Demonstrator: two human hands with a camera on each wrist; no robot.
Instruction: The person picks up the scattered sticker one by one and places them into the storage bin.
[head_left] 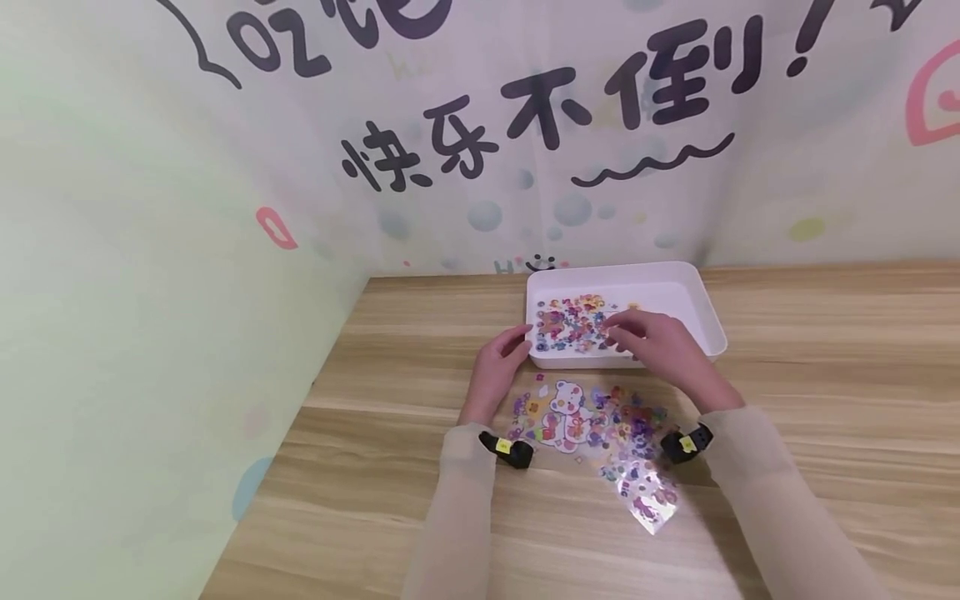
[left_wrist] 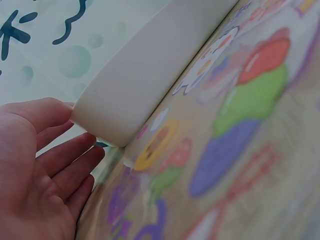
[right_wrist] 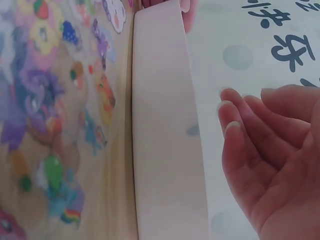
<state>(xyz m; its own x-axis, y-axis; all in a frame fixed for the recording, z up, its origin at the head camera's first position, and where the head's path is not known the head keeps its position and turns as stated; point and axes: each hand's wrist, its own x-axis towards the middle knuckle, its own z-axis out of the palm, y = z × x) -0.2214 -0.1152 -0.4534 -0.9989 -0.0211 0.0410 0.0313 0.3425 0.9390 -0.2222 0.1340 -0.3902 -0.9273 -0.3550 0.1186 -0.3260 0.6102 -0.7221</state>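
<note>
A white rectangular tray (head_left: 667,296) stands against the back wall. Colourful small stickers (head_left: 570,325) cover its left half inside. At the tray's front left corner is my left hand (head_left: 497,367); in the left wrist view its fingertips (left_wrist: 89,142) are right at the corner, fingers loosely bent. My right hand (head_left: 656,342) hangs over the front of the tray, fingertips near the right edge of the stickers. In the right wrist view its fingers (right_wrist: 235,135) are relaxed, thumb apart, with nothing visible between them.
Clear sticker sheets lie on the wooden table (head_left: 405,367) before the tray: one with a white bear (head_left: 570,417), and a shiny strip (head_left: 648,500) beside colourful stickers (head_left: 630,425). A printed cloth (head_left: 465,225) hangs behind; another wall (head_left: 150,333) borders the left.
</note>
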